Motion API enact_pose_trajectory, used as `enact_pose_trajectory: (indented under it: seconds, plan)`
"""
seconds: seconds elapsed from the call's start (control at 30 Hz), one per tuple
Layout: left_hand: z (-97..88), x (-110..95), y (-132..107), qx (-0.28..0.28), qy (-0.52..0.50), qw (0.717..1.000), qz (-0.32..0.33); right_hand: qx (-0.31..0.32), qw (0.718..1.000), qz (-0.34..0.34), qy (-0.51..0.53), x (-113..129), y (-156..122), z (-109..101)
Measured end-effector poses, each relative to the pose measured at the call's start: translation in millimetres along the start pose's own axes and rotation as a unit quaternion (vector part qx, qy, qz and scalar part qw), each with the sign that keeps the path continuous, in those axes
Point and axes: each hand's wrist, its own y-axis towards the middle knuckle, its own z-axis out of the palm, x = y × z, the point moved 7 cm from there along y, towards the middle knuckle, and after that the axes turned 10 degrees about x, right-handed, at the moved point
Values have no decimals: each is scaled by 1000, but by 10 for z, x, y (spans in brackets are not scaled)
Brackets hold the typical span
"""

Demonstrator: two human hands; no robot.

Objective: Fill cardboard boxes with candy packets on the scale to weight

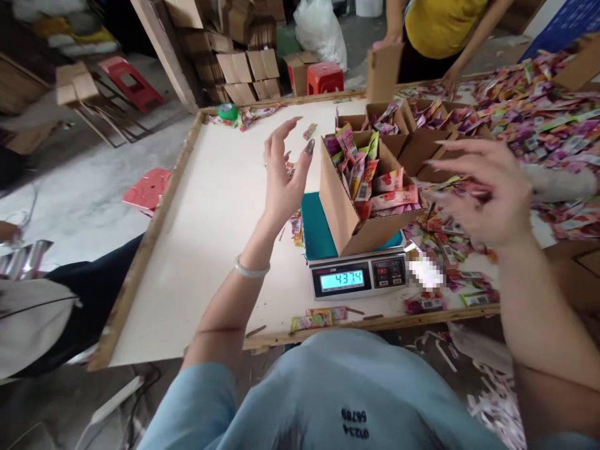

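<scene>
A cardboard box (338,203) filled with small colourful candy packets (363,175) stands on a digital scale (359,274) with a teal pan and a lit display reading 437.4. To the left of the box my left hand (285,178) is raised, thumb and fingers apart, holding nothing. My right hand (492,187) hovers on the box's other side above loose packets, its fingers spread and slightly blurred. Neither hand appears to touch the box. Pinkish packets show behind my right fingers.
More filled boxes (424,147) stand behind the scale. A large heap of packets (539,119) covers the table's right side. Across the table a person in a yellow top (443,28) handles cardboard. Green tape (227,112) lies at the far left corner; a wooden rim (154,212) edges the table.
</scene>
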Motion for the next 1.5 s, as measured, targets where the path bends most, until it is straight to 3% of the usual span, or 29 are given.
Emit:
enact_pose_trajectory:
  seconds: [0.07,0.13,0.2,0.27,0.33,0.4,0.47,0.57,0.67,0.73,0.8,0.87,0.97,1.1,1.17,1.27,1.37,1.5]
  plan:
    - [36,48,42,6,-4,1000,13,-4,989,147,-17,-595,-217,20]
    - [74,100,56,20,-6,1000,22,37,954,297,-28,-1197,-548,152]
    - [98,147,55,34,-4,999,22,88,910,404,-32,-1642,-913,324]
    - [97,180,54,41,1,999,15,122,879,459,-43,-1879,-1200,461]
    - [80,193,63,40,4,999,5,139,860,487,-64,-1957,-1359,539]
    - [71,189,84,38,4,999,-5,118,857,498,-62,-1912,-1352,538]
    - [86,187,116,35,-3,999,-17,40,887,460,-17,-1723,-1132,434]
    - [147,211,176,29,-25,999,-35,-69,956,268,99,-1120,-479,148]
    - [208,243,232,25,-39,998,-36,-3,987,82,140,-355,207,-62]
    - [220,256,252,24,-38,998,-33,81,990,36,113,17,536,-102]
    - [207,258,255,22,-36,999,-30,151,985,24,85,217,756,-69]
    - [192,253,247,24,-34,999,-27,200,978,13,53,298,895,40]
    - [206,263,240,28,-35,999,-19,262,964,-11,-42,349,982,370]
    - [304,313,247,28,-49,998,-3,342,913,26,-222,387,928,919]
    - [349,325,243,28,-62,998,3,354,895,48,-265,392,916,1068]
    - [362,324,223,25,-78,997,-2,333,921,62,-190,320,996,1060]
    - [310,327,202,16,-80,996,-19,272,958,76,-53,133,1129,850]
    - [241,341,196,10,-74,997,-25,214,971,96,39,-74,1198,617]
